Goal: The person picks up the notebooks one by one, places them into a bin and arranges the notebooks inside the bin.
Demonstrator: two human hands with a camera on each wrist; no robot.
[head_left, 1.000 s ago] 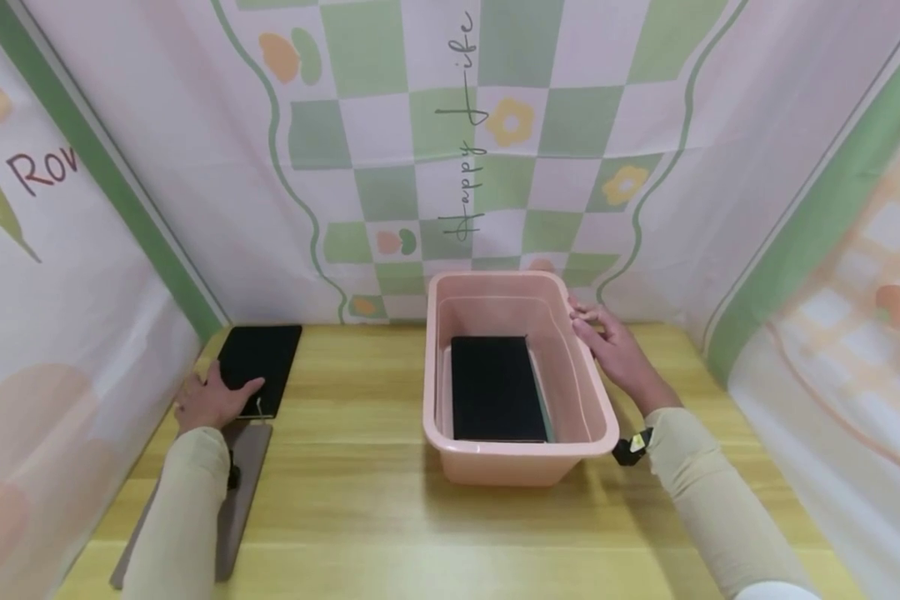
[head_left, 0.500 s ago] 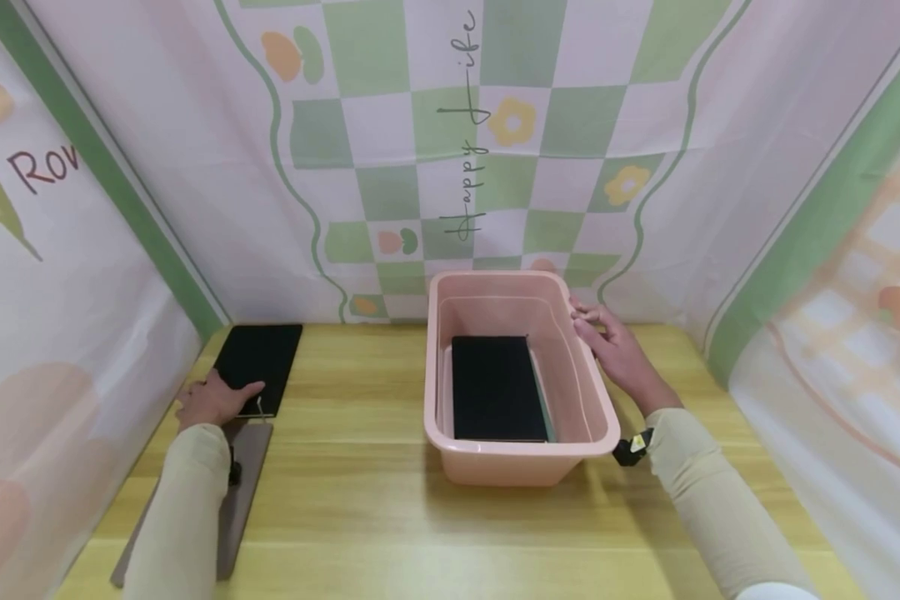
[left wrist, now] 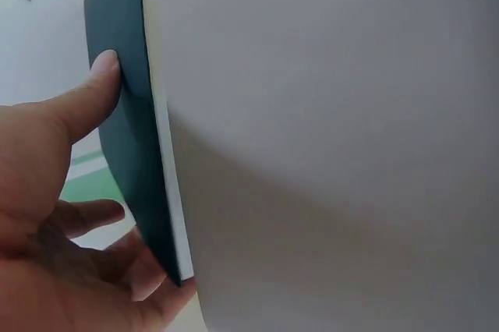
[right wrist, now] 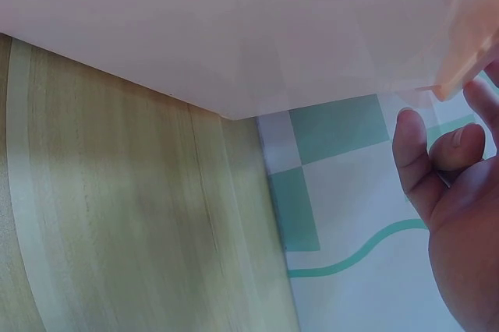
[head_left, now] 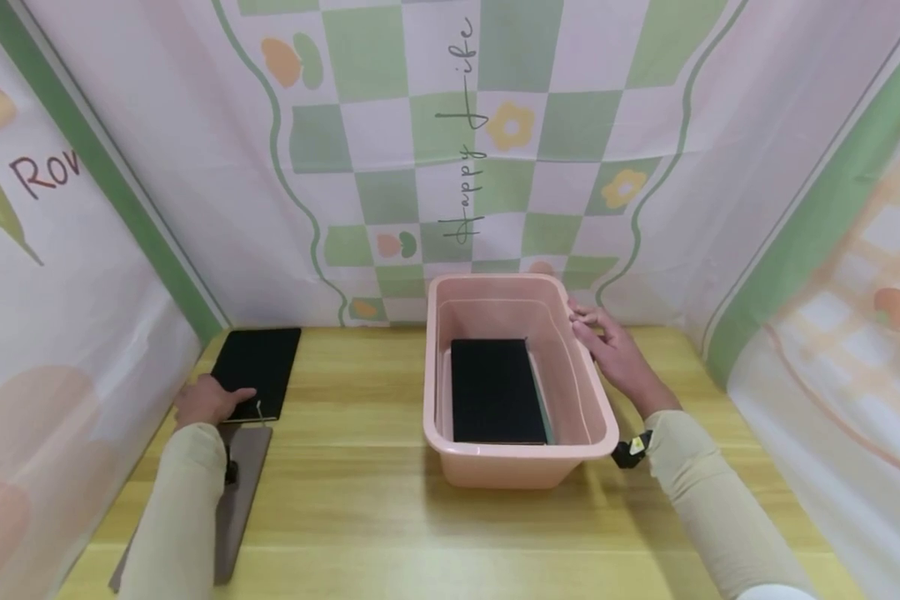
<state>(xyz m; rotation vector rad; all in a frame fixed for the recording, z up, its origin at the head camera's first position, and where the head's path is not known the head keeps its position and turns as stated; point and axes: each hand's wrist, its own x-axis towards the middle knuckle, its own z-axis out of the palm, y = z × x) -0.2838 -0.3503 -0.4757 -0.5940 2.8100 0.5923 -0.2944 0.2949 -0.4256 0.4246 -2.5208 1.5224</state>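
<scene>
My left hand (head_left: 208,402) is at the near left corner of a black notebook (head_left: 264,367) that lies at the far left of the table. In the left wrist view its thumb presses the notebook's dark cover (left wrist: 125,98), while the other fingers curl in around the edge. Closer to me lies a grey-brown notebook (head_left: 242,492), partly hidden under the left sleeve; its pale surface (left wrist: 327,129) fills much of that wrist view. On the right, my right hand (head_left: 611,354) grips the rim of a pink plastic basin (head_left: 521,451). Inside the basin lies another black notebook (head_left: 497,392).
A wooden table (head_left: 345,508) carries everything. Behind it hangs a printed cloth (head_left: 382,133) with green checks, and more cloth rises along both sides. A greenish edge (head_left: 546,421) shows under the notebook in the basin.
The left hand's fingers, earlier spread over the black notebook's left side, have drawn in toward its near left corner. The right hand and basin stay put.
</scene>
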